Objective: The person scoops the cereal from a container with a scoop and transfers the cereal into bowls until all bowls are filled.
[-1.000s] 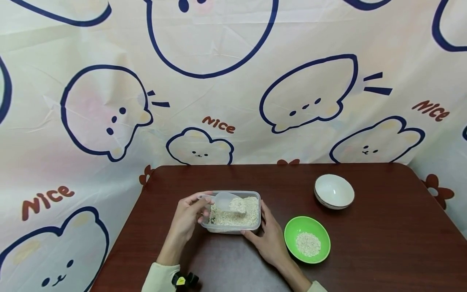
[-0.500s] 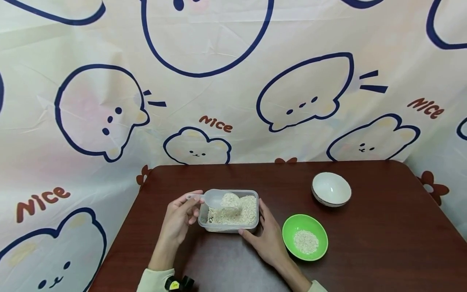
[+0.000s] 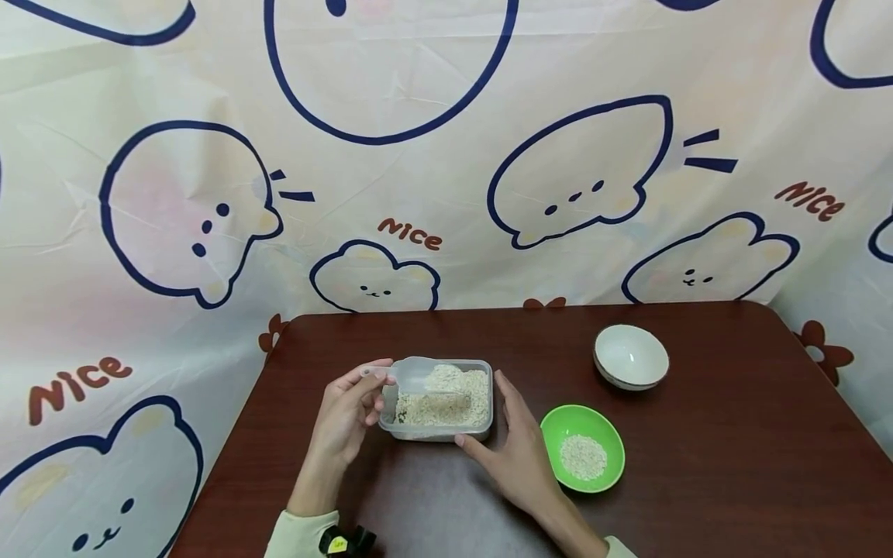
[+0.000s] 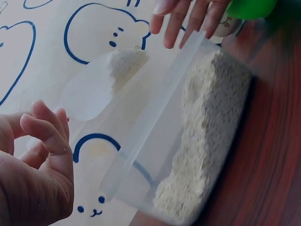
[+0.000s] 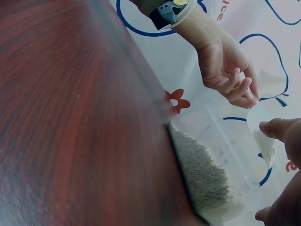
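My left hand (image 3: 342, 422) pinches the handle of a clear plastic scoop (image 4: 87, 92). The scoop carries a heap of pale oat flakes (image 4: 124, 63) and is held level above a clear rectangular container (image 3: 425, 435). More oats (image 4: 207, 117) fill the container, piled deeper toward its right end in the head view. My right hand (image 3: 519, 457) is at the container's right side, thumb near the front corner and straight fingers along the side. From the wrist views I cannot tell whether its fingertips touch the wall.
Just right of my right hand stands a green bowl (image 3: 582, 418) with a small layer of oats in it. A white bowl (image 3: 631, 355) sits farther back on the right. The dark wooden table (image 3: 732, 434) ends at a printed cloth backdrop (image 3: 446, 178).
The loaded scoop has risen out of the oats and shifted slightly left, then back a little right, with my left hand. My right hand's grip on the container looks looser. The bowls stay put.
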A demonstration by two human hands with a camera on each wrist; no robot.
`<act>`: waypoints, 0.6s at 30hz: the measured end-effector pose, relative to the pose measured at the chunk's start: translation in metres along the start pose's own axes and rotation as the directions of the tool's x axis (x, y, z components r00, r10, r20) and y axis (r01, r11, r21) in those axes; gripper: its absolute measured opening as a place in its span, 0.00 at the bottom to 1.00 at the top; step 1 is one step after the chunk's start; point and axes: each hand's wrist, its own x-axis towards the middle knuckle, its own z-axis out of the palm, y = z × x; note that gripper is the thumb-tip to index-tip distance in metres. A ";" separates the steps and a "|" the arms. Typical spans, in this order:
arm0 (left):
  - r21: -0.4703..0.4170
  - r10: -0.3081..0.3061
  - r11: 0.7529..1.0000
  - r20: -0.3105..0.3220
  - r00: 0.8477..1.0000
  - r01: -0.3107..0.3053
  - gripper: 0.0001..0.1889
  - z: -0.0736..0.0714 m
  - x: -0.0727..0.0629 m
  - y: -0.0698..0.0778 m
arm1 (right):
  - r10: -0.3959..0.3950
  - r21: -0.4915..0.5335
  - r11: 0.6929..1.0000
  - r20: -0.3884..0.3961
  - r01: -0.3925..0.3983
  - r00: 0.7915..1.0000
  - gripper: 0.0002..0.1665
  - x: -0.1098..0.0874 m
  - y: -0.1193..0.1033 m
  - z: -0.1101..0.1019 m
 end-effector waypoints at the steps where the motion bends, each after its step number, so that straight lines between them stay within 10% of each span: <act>1: -0.003 -0.001 1.000 0.007 1.000 0.001 0.09 0.003 0.000 0.000 | -0.003 -0.002 1.000 0.000 0.003 1.000 0.65 -0.001 -0.002 -0.003; 18: -0.005 -0.061 0.998 0.091 0.994 0.061 0.14 0.058 -0.004 -0.016 | 0.002 -0.122 0.993 -0.049 -0.008 0.999 0.63 -0.020 0.001 -0.057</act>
